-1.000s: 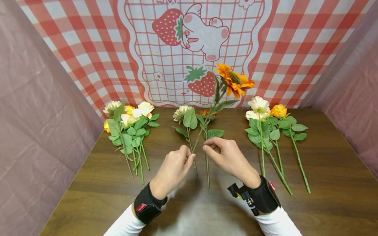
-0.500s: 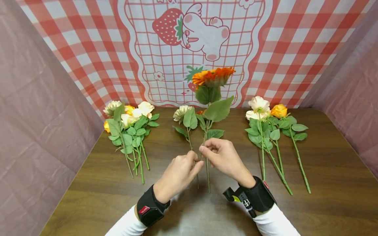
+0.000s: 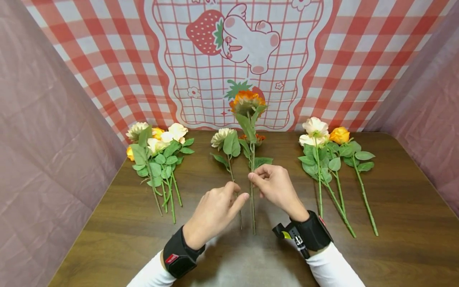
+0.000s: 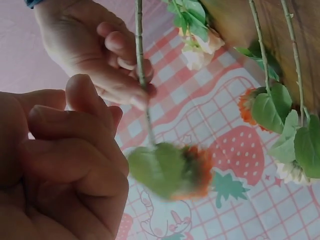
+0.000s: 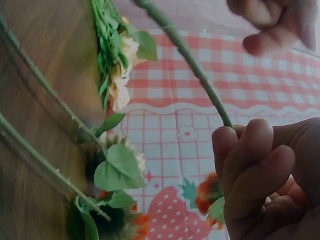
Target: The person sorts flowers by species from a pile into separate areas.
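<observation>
My right hand (image 3: 275,188) pinches the stem of an orange artificial flower (image 3: 247,104) between thumb and fingertips. The bloom stands upright above the table, seen from its back. In the right wrist view the stem (image 5: 192,67) runs up and left from the pinching fingers. My left hand (image 3: 214,211) is just left of that stem, apart from it, with loosely bent fingers and nothing in them. Below the hands lie a cream flower (image 3: 221,138) on a thin brown stem and, partly hidden behind the held one, an orange-red flower (image 3: 259,138).
A bunch of cream and orange roses (image 3: 159,145) lies on the left of the wooden table (image 3: 107,239). On the right lie cream roses (image 3: 314,127) and an orange rose (image 3: 339,135). A checked cloth (image 3: 358,52) hangs behind the table.
The orange flower has turned, swung left and come lower, from leaning right to upright. The right hand has taken its stem, and the left hand has let go.
</observation>
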`<state>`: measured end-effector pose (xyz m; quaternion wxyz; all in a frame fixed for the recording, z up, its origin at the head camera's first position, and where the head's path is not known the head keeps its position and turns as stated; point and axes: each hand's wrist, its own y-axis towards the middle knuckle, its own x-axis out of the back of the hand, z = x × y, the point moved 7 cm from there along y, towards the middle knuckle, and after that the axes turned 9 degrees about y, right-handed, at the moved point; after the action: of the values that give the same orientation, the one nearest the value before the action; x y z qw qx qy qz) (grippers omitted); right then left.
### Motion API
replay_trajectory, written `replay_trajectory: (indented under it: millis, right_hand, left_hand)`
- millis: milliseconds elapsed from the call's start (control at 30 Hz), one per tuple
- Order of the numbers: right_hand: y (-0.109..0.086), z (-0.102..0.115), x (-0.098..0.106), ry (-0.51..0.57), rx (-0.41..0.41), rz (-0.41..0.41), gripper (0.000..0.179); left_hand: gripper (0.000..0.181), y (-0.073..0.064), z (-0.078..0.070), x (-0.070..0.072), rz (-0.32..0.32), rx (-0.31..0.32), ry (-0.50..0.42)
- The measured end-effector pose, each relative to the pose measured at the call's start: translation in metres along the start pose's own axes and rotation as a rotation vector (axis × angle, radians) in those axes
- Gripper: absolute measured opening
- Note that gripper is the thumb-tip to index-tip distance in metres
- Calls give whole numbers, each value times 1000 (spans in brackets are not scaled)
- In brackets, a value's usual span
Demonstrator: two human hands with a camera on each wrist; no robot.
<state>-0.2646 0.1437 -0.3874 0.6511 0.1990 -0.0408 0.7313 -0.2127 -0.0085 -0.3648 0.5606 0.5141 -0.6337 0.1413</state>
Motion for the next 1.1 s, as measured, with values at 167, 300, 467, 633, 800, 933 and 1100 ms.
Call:
replay_trajectory:
  millis: [167,300,467,633,800,933,1100]
  right_hand:
    - [8,-7,1,-74,2,-39,14]
    - [15,-18,-1,-145,-12,-54,15]
    - [20,-30,-8,-289,3,-50,18]
    - [23,-35,-15,-371,6,-37,23]
    - [23,-39,-19,-398,11,-65,28]
    - [24,-46,-22,-421,-10,-83,30]
    - [26,-58,-30,-434,-42,-45,34]
  left_hand:
    - [23,-1,0,0,13,1,-6]
    - [24,-1,0,-1,34,4,-10]
    - [23,-1,-1,0,35,-6,-8]
    - [23,-1,-2,1,34,-19,5]
    - [21,-1,-4,1,32,-34,23]
    - [20,-1,-4,1,32,-38,25]
    - [20,-1,-4,-2,54,-39,26]
